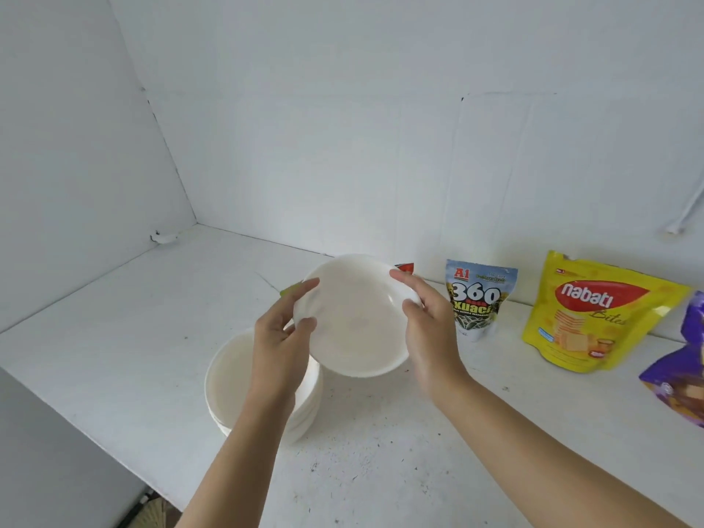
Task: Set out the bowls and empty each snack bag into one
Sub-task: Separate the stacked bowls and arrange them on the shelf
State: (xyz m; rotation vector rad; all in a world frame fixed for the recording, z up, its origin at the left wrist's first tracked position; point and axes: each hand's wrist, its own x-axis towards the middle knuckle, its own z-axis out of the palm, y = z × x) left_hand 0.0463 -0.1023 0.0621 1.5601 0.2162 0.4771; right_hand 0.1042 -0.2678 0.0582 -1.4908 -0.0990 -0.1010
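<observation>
hands: left hand (284,337) and right hand (426,329) each grip the bowl (358,322) by its rim, opposite sides
spot: tilted, just above the stack (228,379), snack bags (480,299) off right

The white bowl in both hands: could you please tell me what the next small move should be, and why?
Probably lower the bowl onto the bare table right of the stack, near the seed bag. The left hand and right hand hold it tilted in the air, and no bowl stands apart from the stack yet.
</observation>
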